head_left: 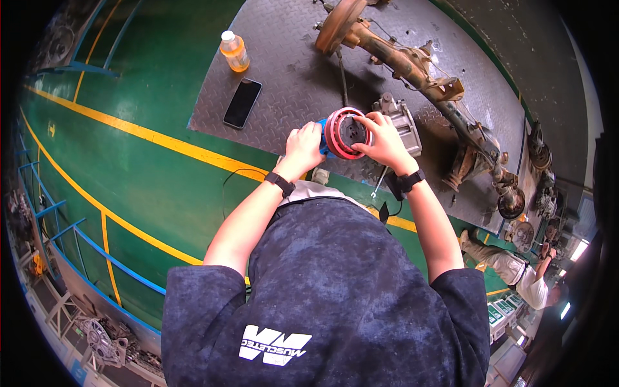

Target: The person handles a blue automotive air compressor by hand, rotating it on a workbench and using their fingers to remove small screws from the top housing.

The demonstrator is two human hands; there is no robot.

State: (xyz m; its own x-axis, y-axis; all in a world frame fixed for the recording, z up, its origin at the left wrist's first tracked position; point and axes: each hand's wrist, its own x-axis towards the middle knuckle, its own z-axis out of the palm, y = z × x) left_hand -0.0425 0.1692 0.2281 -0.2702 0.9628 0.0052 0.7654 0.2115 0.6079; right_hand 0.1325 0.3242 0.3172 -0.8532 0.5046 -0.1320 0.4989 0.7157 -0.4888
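Red round part [346, 133] held in both of my hands over the near edge of the steel plate.

I see my left hand [302, 148] closed around its left side, where a blue piece shows, and my right hand [385, 139] curled over its right rim, fingertips on the dark centre. A grey metal housing [401, 119] lies just beyond my right hand, beside the rusty axle [412, 68]. A phone [242, 102] and an orange bottle [234, 51] sit well apart on the grey checker plate [290, 64].
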